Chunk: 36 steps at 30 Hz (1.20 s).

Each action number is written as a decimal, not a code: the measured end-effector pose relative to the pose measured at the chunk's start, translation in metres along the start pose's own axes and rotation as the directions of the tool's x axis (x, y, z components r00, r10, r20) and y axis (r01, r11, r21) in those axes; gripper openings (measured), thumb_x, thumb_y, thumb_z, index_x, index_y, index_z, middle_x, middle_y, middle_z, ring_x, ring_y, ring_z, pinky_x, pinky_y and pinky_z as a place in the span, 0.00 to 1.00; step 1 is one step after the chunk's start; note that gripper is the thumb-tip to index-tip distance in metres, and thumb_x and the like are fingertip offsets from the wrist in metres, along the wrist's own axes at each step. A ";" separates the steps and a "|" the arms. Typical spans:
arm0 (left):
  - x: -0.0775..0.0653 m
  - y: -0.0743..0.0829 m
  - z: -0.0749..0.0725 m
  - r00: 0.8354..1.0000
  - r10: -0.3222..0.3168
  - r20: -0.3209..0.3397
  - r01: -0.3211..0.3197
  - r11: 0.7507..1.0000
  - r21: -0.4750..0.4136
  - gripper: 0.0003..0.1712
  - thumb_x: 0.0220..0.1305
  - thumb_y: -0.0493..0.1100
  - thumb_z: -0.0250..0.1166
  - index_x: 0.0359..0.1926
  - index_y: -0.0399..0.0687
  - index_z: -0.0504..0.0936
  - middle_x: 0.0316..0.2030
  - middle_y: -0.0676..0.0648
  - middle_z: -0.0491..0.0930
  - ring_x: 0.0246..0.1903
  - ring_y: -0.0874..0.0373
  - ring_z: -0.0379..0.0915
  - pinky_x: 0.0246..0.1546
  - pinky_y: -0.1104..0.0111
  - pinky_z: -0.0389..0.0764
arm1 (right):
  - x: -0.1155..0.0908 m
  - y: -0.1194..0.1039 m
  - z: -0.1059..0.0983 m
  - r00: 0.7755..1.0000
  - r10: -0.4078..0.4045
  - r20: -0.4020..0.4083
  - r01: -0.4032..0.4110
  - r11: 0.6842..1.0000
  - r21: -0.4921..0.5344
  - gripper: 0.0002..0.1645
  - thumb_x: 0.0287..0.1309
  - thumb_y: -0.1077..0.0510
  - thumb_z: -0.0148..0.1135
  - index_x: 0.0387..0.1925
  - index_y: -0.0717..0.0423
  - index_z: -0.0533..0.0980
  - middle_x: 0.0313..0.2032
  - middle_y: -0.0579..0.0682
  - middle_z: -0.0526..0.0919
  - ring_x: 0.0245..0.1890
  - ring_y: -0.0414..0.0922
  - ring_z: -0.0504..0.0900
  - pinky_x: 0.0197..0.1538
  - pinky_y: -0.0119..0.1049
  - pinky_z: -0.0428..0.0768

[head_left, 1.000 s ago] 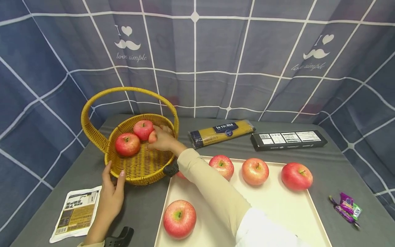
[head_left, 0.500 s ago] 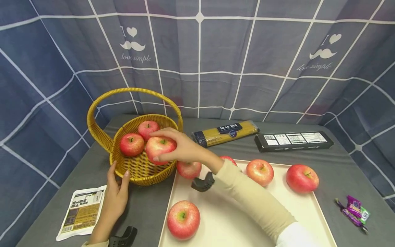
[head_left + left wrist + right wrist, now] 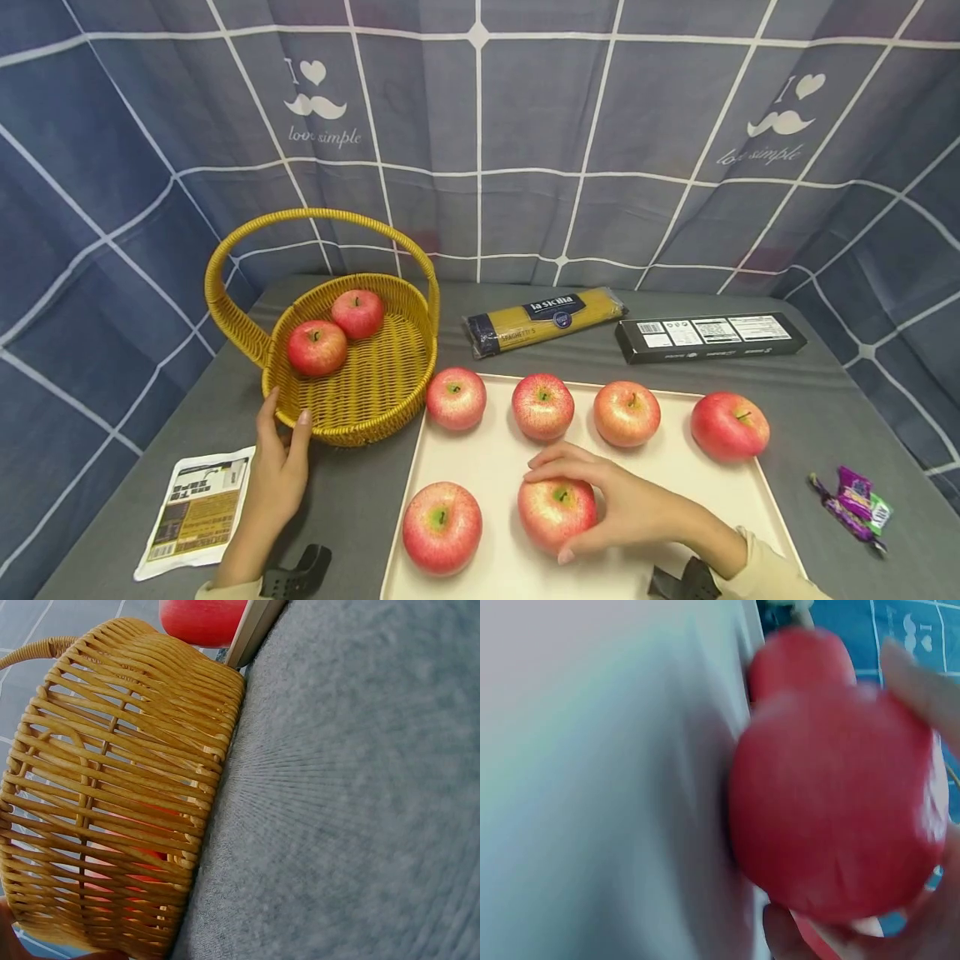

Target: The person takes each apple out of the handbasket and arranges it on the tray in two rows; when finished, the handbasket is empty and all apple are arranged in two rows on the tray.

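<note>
In the head view my right hand [image 3: 626, 504] holds a red apple [image 3: 553, 510] low over the cream tray [image 3: 652, 575], fingers on its far side and thumb on its near side. That apple [image 3: 836, 802] fills much of the right wrist view. My left hand [image 3: 277, 475] rests with fairly straight fingers and thumb at the front left rim of the yellow wicker basket [image 3: 375, 392]. Two apples [image 3: 317, 348] lie in the basket's left and back part. The left wrist view shows the woven basket wall [image 3: 112, 795] up close, with fingers at the lower left edge.
Several other apples [image 3: 543, 407] sit on the tray, mostly along its far side. Behind it lie a spaghetti packet [image 3: 551, 321] and a black box [image 3: 708, 337]. A white and brown pouch [image 3: 198, 512] lies at left, wrapped candies [image 3: 851, 507] at right.
My right hand has carried the apple from inside the basket, over its rim, rightward and nearer to the tray's front middle. My left hand has stayed at the basket.
</note>
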<state>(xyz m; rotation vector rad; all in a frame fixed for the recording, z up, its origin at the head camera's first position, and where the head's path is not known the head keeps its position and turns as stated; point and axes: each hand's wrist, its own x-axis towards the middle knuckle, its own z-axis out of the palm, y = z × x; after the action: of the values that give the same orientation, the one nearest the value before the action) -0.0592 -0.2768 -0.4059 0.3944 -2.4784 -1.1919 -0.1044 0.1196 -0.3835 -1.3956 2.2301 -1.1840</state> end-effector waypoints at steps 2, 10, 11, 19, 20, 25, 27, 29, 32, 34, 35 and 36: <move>0.001 0.000 0.000 1.000 -0.001 0.004 0.001 1.000 -0.005 0.36 0.69 0.50 0.44 0.70 0.50 0.38 0.66 0.30 0.51 0.59 0.33 0.58 0.52 0.44 0.65 | -0.010 0.000 0.008 1.000 0.027 -0.006 -0.027 1.000 -0.011 0.40 0.39 0.45 0.72 0.58 0.40 0.67 0.58 0.44 0.66 0.59 0.35 0.63 0.59 0.25 0.64; 0.001 -0.002 0.001 1.000 -0.002 -0.011 0.003 1.000 0.009 0.35 0.69 0.50 0.44 0.70 0.50 0.39 0.65 0.31 0.53 0.57 0.34 0.62 0.51 0.46 0.67 | -0.026 -0.008 0.026 0.998 -0.005 -0.066 -0.009 0.979 -0.201 0.49 0.41 0.40 0.69 0.64 0.48 0.60 0.64 0.46 0.59 0.63 0.37 0.57 0.60 0.25 0.64; 0.001 -0.002 0.001 1.000 -0.002 -0.012 0.002 1.000 0.012 0.35 0.69 0.50 0.43 0.70 0.50 0.39 0.65 0.30 0.53 0.56 0.35 0.63 0.50 0.46 0.67 | -0.026 -0.008 0.027 0.998 0.004 -0.067 -0.017 0.979 -0.203 0.49 0.41 0.40 0.69 0.64 0.48 0.59 0.64 0.46 0.59 0.63 0.37 0.57 0.59 0.26 0.64; 0.000 -0.003 0.002 1.000 -0.011 -0.004 0.011 1.000 0.021 0.35 0.69 0.51 0.43 0.70 0.50 0.39 0.64 0.29 0.53 0.51 0.34 0.68 0.47 0.46 0.69 | -0.029 -0.015 0.031 0.981 0.194 0.004 -0.189 0.961 -0.200 0.49 0.43 0.31 0.62 0.66 0.35 0.54 0.65 0.40 0.55 0.63 0.33 0.57 0.57 0.33 0.70; 0.000 -0.003 0.002 1.000 -0.013 -0.003 0.013 1.000 0.021 0.35 0.69 0.51 0.43 0.70 0.50 0.39 0.64 0.29 0.54 0.51 0.34 0.68 0.47 0.46 0.69 | -0.030 -0.016 0.030 0.977 0.213 0.004 -0.208 0.957 -0.201 0.50 0.43 0.31 0.61 0.66 0.34 0.53 0.65 0.39 0.55 0.63 0.31 0.57 0.57 0.32 0.70; 0.000 -0.002 0.002 1.000 -0.018 0.000 0.018 1.000 0.021 0.35 0.69 0.51 0.43 0.70 0.51 0.39 0.63 0.27 0.55 0.50 0.33 0.68 0.46 0.44 0.69 | -0.026 -0.019 0.018 0.994 0.060 -0.092 -0.078 0.976 -0.203 0.45 0.49 0.41 0.63 0.66 0.46 0.55 0.63 0.43 0.61 0.60 0.34 0.63 0.57 0.27 0.69; 0.000 -0.002 0.002 1.000 -0.019 -0.001 0.019 1.000 0.023 0.35 0.69 0.51 0.43 0.70 0.51 0.39 0.63 0.27 0.54 0.50 0.32 0.68 0.47 0.44 0.69 | -0.018 -0.023 0.010 0.988 -0.030 -0.152 -0.005 0.974 -0.225 0.41 0.51 0.47 0.64 0.64 0.49 0.58 0.60 0.43 0.65 0.58 0.35 0.65 0.56 0.28 0.69; 0.001 -0.001 0.001 1.000 -0.020 -0.001 0.020 0.999 0.026 0.35 0.69 0.51 0.42 0.70 0.51 0.38 0.63 0.27 0.54 0.51 0.32 0.67 0.47 0.44 0.69 | -0.003 -0.031 -0.001 0.979 -0.066 -0.192 0.013 0.965 -0.263 0.37 0.53 0.49 0.63 0.63 0.47 0.60 0.59 0.40 0.66 0.57 0.34 0.67 0.56 0.28 0.70; 0.001 -0.001 0.001 1.000 -0.014 -0.006 0.014 0.999 0.031 0.35 0.69 0.51 0.43 0.70 0.50 0.39 0.63 0.28 0.54 0.50 0.33 0.68 0.47 0.45 0.69 | 0.028 -0.046 -0.016 0.973 -0.112 -0.200 0.033 0.932 -0.361 0.35 0.53 0.47 0.62 0.62 0.41 0.61 0.58 0.36 0.66 0.57 0.33 0.67 0.56 0.31 0.70; 0.000 -0.001 0.001 1.000 -0.005 -0.012 0.006 0.999 0.041 0.35 0.69 0.50 0.43 0.70 0.49 0.40 0.63 0.27 0.55 0.49 0.34 0.69 0.46 0.46 0.70 | 0.054 -0.054 -0.024 0.974 -0.161 -0.159 0.078 0.899 -0.431 0.33 0.55 0.44 0.59 0.62 0.41 0.62 0.59 0.37 0.66 0.58 0.34 0.66 0.58 0.33 0.70; 0.000 -0.001 0.001 1.000 -0.001 -0.018 0.002 0.999 0.045 0.35 0.69 0.50 0.43 0.70 0.49 0.40 0.62 0.27 0.56 0.49 0.34 0.70 0.46 0.46 0.70 | 0.070 -0.058 -0.025 0.975 -0.182 -0.131 0.103 0.882 -0.461 0.33 0.55 0.43 0.58 0.62 0.41 0.61 0.59 0.38 0.66 0.59 0.35 0.66 0.59 0.34 0.69; 0.000 -0.001 0.000 1.000 0.004 -0.022 -0.002 0.999 0.050 0.34 0.69 0.50 0.44 0.70 0.48 0.40 0.62 0.27 0.57 0.48 0.34 0.70 0.45 0.47 0.70 | 0.086 -0.060 -0.026 0.975 -0.199 -0.095 0.131 0.871 -0.474 0.33 0.56 0.42 0.57 0.62 0.41 0.61 0.58 0.39 0.66 0.59 0.35 0.65 0.59 0.34 0.69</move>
<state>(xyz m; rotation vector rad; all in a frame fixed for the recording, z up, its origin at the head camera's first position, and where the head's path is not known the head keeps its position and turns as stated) -0.0593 -0.2775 -0.4069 0.4149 -2.4932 -1.1204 -0.1257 0.0477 -0.3057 -1.7566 2.6669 -0.8412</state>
